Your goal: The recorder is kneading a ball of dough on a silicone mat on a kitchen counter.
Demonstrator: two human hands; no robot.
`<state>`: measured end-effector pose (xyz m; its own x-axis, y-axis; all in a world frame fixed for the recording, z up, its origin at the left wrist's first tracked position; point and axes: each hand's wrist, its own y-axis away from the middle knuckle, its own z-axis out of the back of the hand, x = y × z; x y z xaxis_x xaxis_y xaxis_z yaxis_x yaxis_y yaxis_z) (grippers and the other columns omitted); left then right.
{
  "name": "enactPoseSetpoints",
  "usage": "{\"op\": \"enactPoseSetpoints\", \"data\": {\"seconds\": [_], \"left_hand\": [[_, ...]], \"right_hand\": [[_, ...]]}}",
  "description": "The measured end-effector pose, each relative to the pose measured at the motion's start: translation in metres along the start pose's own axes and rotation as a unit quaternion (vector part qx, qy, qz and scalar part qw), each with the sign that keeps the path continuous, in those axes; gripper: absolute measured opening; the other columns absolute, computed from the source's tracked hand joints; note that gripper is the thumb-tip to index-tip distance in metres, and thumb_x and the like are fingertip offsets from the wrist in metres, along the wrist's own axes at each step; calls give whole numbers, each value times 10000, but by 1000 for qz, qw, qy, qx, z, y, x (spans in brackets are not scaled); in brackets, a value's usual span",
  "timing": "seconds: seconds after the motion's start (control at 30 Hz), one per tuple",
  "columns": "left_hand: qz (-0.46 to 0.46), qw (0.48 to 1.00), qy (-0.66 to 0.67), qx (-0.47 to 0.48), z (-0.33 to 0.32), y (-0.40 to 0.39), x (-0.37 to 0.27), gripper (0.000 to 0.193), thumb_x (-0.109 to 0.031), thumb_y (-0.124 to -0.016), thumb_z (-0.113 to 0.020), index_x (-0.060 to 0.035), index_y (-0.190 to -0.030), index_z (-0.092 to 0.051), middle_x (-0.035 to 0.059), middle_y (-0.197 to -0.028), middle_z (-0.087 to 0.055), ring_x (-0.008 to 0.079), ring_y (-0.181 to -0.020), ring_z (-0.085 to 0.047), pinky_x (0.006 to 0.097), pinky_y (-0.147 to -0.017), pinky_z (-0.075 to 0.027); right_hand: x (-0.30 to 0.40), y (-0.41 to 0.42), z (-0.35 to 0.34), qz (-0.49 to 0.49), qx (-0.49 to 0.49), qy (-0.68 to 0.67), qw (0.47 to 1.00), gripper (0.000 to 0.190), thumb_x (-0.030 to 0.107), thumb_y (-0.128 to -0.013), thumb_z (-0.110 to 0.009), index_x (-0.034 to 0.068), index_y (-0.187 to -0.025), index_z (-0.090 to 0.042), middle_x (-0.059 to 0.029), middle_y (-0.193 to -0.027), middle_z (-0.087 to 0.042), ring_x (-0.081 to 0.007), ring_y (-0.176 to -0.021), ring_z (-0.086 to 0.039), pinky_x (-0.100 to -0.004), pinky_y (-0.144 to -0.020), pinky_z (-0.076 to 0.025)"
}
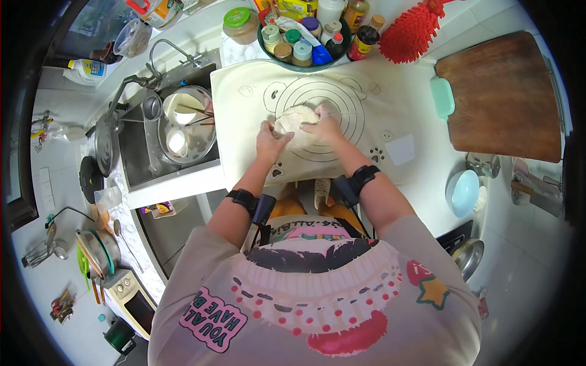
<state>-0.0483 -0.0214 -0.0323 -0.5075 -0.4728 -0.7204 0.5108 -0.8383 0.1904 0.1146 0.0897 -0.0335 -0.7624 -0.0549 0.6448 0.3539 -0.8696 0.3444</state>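
A pale lump of dough (295, 120) lies over the printed rings of a cream kneading mat (242, 137). My left hand (271, 141) grips the dough's left edge, thumb toward the middle. On the other side, my right hand (326, 126) has its fingers closed around the right edge. Both hands look dusted with flour. A white dough scraper (400, 150) rests on the mat's lower right part.
A round tray (300, 67) of jars and bottles stands behind the mat. To the left, a sink (132, 158) holds a large metal bowl (167, 151). A wooden board (508, 100), mint container (442, 98) and light-blue bowl (462, 194) are on the right.
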Motion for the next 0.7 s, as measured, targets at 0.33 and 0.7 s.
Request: {"op": "enactPoseSetpoints", "data": {"seconds": [0.33, 0.7], "left_hand": [[57, 947, 307, -75, 50, -21, 10, 365, 28, -789, -703, -65, -1030, -445, 56, -860, -609, 110, -751, -574, 249, -643, -468], [-27, 995, 100, 3, 77, -139, 35, 555, -217, -885, -627, -43, -1379, -444, 171, -1194, -632, 267, -1047, -634, 356, -917, -482]], "right_hand": [[54, -8, -15, 8, -45, -142, 989, 528, 191, -660, -814, 43, -1078, -526, -131, -1001, -649, -296, -926, -639, -385, -815, -498], [59, -87, -64, 3, -46, -276, 960, 499, 167, -739, -730, 34, -1191, -566, -141, -1053, -672, -267, -966, -645, -350, -849, -493]]}}
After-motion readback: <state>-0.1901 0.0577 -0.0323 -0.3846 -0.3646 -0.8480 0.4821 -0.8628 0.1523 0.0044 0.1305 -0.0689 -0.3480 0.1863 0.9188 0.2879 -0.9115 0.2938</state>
